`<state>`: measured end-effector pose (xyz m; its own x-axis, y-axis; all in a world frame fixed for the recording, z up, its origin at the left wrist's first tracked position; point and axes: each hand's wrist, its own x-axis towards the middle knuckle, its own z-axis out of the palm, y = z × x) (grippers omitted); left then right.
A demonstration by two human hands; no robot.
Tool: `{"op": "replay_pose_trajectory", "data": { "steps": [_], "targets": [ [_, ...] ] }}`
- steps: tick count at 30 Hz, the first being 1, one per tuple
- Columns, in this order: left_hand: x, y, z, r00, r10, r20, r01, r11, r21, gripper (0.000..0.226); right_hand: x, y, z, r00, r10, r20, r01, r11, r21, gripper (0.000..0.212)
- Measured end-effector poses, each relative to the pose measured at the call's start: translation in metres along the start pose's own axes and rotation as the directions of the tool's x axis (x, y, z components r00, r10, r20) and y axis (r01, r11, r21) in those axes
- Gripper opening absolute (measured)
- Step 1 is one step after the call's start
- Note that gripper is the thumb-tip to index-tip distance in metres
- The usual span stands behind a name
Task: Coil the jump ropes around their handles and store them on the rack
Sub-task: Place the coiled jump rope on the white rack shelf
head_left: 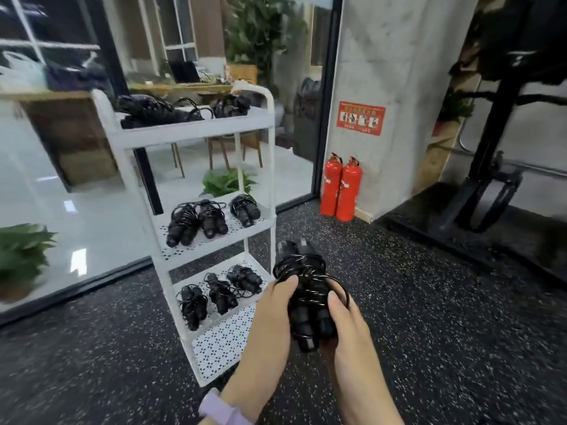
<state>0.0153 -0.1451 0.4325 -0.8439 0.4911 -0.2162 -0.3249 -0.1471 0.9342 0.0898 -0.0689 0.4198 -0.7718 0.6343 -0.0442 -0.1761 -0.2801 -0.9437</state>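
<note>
Nearest, the left hand (270,314) and right hand (346,326) both grip one coiled jump rope (306,296), thumbs pressed on its black wraps, held above the speckled floor (429,317). Just beyond stands the white rack (221,342), with coiled ropes (221,291) on its bottom, middle and top shelves. Farther back, two red fire extinguishers (340,188) stand against a pillar.
</note>
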Motion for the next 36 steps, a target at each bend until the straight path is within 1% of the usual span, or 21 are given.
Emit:
{"op": "replay_pose_trajectory", "data": {
  "steps": [2, 5, 9, 12, 13, 15, 16, 19, 21, 22, 25, 26, 30, 34, 36],
  "targets": [
    [0.001, 0.026, -0.009, 0.998, 0.065, -0.005, -0.065, 0.995, 0.072, 0.051, 0.004, -0.015, 0.021, 0.999, 0.009, 0.032, -0.01, 1.0, 0.015, 0.019],
    [0.002, 0.067, -0.023, 0.991, 0.129, -0.036, -0.124, 0.986, 0.113, 0.059, 0.009, -0.041, 0.053, 0.996, -0.024, 0.087, 0.022, 0.999, 0.031, 0.024],
    [0.0, 0.118, -0.039, 0.987, 0.149, -0.052, -0.14, 0.978, 0.156, 0.057, 0.016, -0.073, 0.095, 0.992, -0.057, 0.113, 0.055, 0.998, 0.022, 0.02],
    [-0.003, 0.153, -0.049, 0.968, 0.221, -0.121, -0.196, 0.962, 0.191, 0.062, 0.023, -0.091, 0.122, 0.987, -0.065, 0.146, 0.062, 0.998, 0.022, 0.02],
    [-0.003, 0.163, -0.052, 0.957, 0.252, -0.144, -0.221, 0.954, 0.204, 0.061, 0.026, -0.096, 0.13, 0.986, -0.067, 0.155, 0.063, 0.998, 0.031, 0.019],
    [-0.003, 0.184, -0.058, 0.931, 0.322, -0.173, -0.275, 0.928, 0.25, 0.048, 0.032, -0.106, 0.146, 0.982, -0.069, 0.176, 0.06, 0.997, 0.055, 0.019],
    [-0.003, 0.195, -0.06, 0.922, 0.352, -0.163, -0.301, 0.914, 0.273, 0.044, 0.036, -0.113, 0.153, 0.98, -0.069, 0.189, 0.057, 0.996, 0.07, 0.02],
    [0.0, 0.229, -0.067, 0.912, 0.402, -0.082, -0.352, 0.869, 0.349, 0.048, 0.049, -0.134, 0.173, 0.971, -0.072, 0.229, 0.05, 0.993, 0.103, 0.02],
    [0.005, 0.252, -0.069, 0.91, 0.413, -0.044, -0.364, 0.844, 0.394, 0.04, 0.06, -0.149, 0.183, 0.963, -0.083, 0.256, 0.058, 0.993, 0.102, 0.024],
    [0.007, 0.262, -0.068, 0.913, 0.406, -0.036, -0.356, 0.837, 0.415, 0.04, 0.065, -0.156, 0.187, 0.959, -0.09, 0.268, 0.068, 0.994, 0.09, 0.026],
    [0.017, 0.286, -0.066, 0.925, 0.379, -0.023, -0.321, 0.812, 0.488, 0.068, 0.08, -0.173, 0.201, 0.949, -0.103, 0.298, 0.095, 0.995, 0.041, 0.028],
    [0.02, 0.293, -0.066, 0.926, 0.377, -0.012, -0.32, 0.802, 0.505, 0.069, 0.084, -0.177, 0.205, 0.947, -0.101, 0.305, 0.099, 0.995, 0.023, 0.026],
    [0.033, 0.309, -0.069, 0.922, 0.388, 0.018, -0.346, 0.798, 0.493, 0.047, 0.1, -0.187, 0.216, 0.953, -0.079, 0.292, 0.083, 0.997, 0.001, 0.021],
    [0.042, 0.311, -0.073, 0.91, 0.413, 0.028, -0.375, 0.792, 0.482, 0.048, 0.111, -0.186, 0.222, 0.95, -0.076, 0.304, 0.069, 0.997, 0.033, 0.022],
    [0.048, 0.315, -0.075, 0.909, 0.415, 0.04, -0.377, 0.777, 0.504, 0.05, 0.118, -0.186, 0.225, 0.946, -0.086, 0.313, 0.08, 0.996, 0.033, 0.022]
  ]
}}
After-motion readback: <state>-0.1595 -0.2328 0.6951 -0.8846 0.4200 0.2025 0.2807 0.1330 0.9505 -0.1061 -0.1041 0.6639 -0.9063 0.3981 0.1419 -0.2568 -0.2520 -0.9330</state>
